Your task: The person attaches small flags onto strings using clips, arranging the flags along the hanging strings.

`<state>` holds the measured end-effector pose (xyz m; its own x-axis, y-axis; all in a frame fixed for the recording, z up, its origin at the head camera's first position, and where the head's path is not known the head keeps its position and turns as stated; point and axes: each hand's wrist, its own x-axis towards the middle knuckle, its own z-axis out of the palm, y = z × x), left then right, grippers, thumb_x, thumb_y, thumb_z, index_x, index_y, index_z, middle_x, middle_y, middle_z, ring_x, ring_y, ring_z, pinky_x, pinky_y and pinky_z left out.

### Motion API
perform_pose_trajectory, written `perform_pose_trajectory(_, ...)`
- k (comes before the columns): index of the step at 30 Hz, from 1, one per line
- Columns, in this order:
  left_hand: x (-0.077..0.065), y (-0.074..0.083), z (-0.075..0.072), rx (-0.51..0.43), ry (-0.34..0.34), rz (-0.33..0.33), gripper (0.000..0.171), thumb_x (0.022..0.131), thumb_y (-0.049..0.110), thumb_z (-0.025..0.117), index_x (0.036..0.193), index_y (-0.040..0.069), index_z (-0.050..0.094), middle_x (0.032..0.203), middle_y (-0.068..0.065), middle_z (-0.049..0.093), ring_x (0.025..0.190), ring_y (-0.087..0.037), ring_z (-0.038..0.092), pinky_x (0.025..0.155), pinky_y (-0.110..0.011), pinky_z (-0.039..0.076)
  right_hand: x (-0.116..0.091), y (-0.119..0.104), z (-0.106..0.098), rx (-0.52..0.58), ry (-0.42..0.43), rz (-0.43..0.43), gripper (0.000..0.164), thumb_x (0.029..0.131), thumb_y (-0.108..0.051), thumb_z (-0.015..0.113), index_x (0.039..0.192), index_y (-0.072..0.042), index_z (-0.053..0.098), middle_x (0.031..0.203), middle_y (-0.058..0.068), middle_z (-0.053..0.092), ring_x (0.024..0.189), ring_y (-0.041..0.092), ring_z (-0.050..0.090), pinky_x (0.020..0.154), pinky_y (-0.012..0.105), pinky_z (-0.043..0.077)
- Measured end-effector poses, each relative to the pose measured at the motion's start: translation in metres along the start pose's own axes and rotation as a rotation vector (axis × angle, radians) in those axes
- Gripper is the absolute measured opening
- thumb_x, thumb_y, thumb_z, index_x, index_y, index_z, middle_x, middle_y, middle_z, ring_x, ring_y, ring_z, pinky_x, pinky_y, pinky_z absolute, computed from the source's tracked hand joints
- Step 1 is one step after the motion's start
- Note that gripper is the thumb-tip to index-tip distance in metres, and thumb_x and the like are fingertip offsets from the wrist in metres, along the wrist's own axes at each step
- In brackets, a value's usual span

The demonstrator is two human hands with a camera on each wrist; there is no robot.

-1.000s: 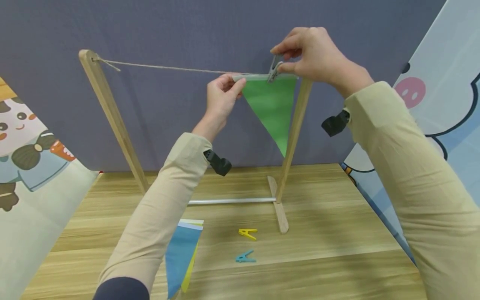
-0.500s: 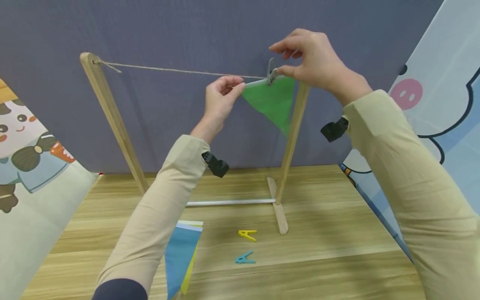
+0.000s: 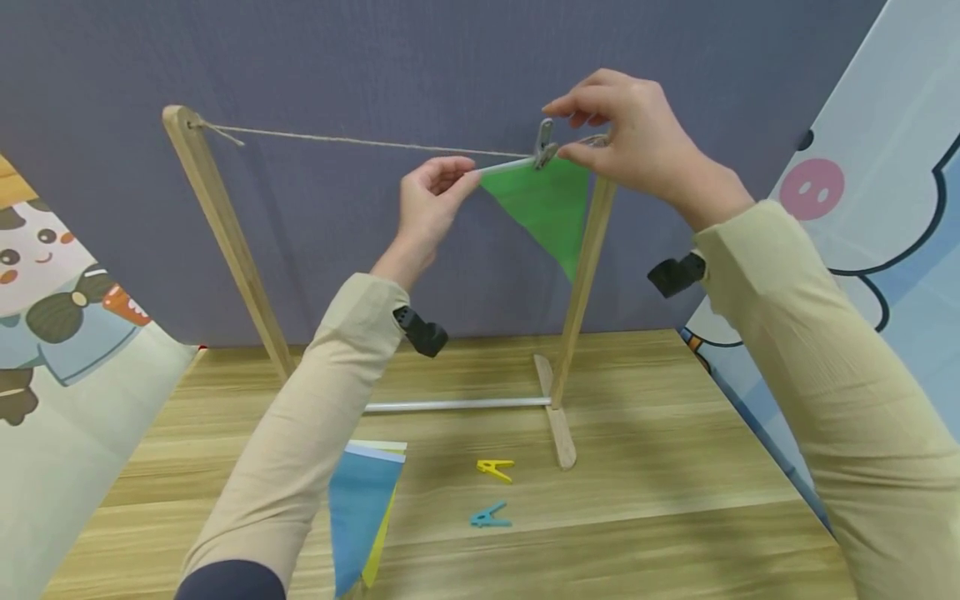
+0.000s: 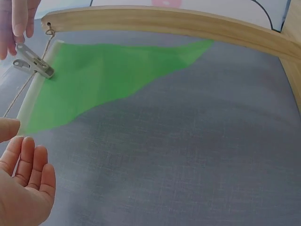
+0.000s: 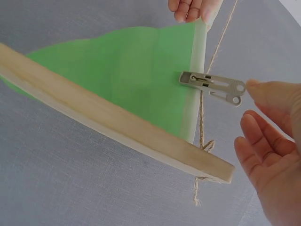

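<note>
A green triangular pennant with a white top band hangs at the right end of the string. One grey clothespin clamps its band to the string. My left hand pinches the band's left corner between thumb and fingers, pulling it slightly below the string. Beside the clothespin is my right hand, thumb and fingers spread apart. In the right wrist view the thumb tip is right at the end of the clothespin's handle, and the other fingers hold nothing.
The string runs between two wooden posts joined low by a white rod. On the wooden table lie a yellow clothespin, a blue clothespin and a blue pennant over a yellow one.
My right hand's fingers have spread off the grey clothespin, which stays clamped on the pennant and string. My left hand has shifted slightly left and down with the corner, tilting the band.
</note>
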<state>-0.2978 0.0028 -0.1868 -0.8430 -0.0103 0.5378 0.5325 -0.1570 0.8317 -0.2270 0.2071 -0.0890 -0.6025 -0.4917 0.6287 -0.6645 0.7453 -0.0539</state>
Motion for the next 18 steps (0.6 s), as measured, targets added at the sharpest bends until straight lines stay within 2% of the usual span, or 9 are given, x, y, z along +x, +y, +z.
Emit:
perform_pose_trajectory(4, -0.002, -0.002, -0.005, -0.003, 0.001, -0.025, 0.021, 0.083, -0.001, 0.067, 0.102, -0.009, 0.064, 0.085, -0.002, 0.064, 0.077, -0.007, 0.057, 0.075, -0.019, 0.047, -0.004, -0.001, 0.001, 0.000, 0.037, -0.026, 0.029, 0.084, -0.001, 0.068, 0.113, 0.001, 0.065, 0.104, 0.015, 0.061, 0.093, 0.021, 0.055, 0.081, 0.015, 0.040)
perform_pose_trajectory(12, -0.008, -0.006, -0.020, 0.050, -0.011, -0.045, 0.019, 0.084, 0.001, 0.068, 0.100, -0.007, 0.065, 0.085, 0.000, 0.064, 0.078, -0.007, 0.057, 0.075, -0.019, 0.046, -0.013, -0.002, 0.003, -0.001, 0.091, -0.046, 0.027, 0.085, -0.004, 0.068, 0.111, 0.002, 0.066, 0.101, 0.015, 0.062, 0.088, 0.021, 0.054, 0.077, 0.017, 0.039)
perform_pose_trajectory(18, -0.016, -0.009, -0.031, 0.066, -0.026, -0.058, 0.017, 0.084, 0.002, 0.068, 0.099, -0.005, 0.066, 0.087, 0.000, 0.065, 0.079, -0.008, 0.057, 0.075, -0.020, 0.046, -0.020, -0.004, 0.006, 0.027, 0.138, -0.051, 0.026, 0.082, -0.002, 0.071, 0.108, 0.002, 0.067, 0.100, 0.014, 0.064, 0.085, 0.019, 0.055, 0.077, 0.013, 0.039)
